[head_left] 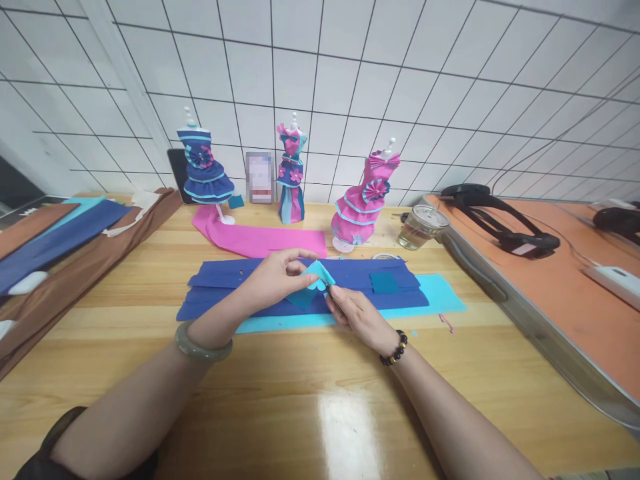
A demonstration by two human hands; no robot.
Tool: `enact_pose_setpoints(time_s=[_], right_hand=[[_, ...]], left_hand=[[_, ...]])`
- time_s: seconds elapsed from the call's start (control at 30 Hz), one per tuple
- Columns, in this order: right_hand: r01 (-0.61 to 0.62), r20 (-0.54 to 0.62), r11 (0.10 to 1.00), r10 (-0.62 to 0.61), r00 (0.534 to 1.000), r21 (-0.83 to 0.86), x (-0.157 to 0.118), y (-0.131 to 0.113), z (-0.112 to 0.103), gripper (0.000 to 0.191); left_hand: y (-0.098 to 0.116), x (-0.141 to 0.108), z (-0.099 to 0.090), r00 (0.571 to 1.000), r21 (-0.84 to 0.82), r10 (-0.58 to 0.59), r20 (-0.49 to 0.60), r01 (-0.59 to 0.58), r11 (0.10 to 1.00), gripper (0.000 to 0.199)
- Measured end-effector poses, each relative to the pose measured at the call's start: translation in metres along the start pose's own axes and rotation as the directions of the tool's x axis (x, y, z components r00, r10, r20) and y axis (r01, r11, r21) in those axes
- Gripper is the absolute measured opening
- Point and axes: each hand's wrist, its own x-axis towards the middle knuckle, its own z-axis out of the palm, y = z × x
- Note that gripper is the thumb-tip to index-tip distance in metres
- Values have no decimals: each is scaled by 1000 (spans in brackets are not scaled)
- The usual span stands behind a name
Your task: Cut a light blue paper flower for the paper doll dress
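Above the cloth strips in the middle of the table, my left hand [280, 273] pinches a small light-blue piece [317, 272] with a scalloped edge, folded to a point. My right hand [354, 310] is closed at its right edge on a small dark tool [328, 290], mostly hidden in the fingers, perhaps scissors. The tool touches the light-blue piece. Beneath the hands lies a dark-blue crepe-like strip [215, 283] over a longer light-blue strip [445, 293]. A teal square [384, 283] rests on the dark-blue strip, and another teal piece [301, 299] lies under my left hand.
Three small dressed mannequins, blue [207, 167], mixed-colour [291, 175] and pink [365, 200], stand along the wall. Behind my hands lies a pink strip [265, 240]. A lidded glass [423, 225] is at the back right, near a black headset [505, 220]. Brown cloth [90, 287] lies left.
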Motion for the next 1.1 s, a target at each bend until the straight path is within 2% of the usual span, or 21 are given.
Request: enact_pose_setpoints(time_s=[1.1], right_hand=[[7,6,1000,-7,1000,-17,0,-1,0,45]], left_hand=[[1,0,0,997,-6,62,-48,-62,998,41]])
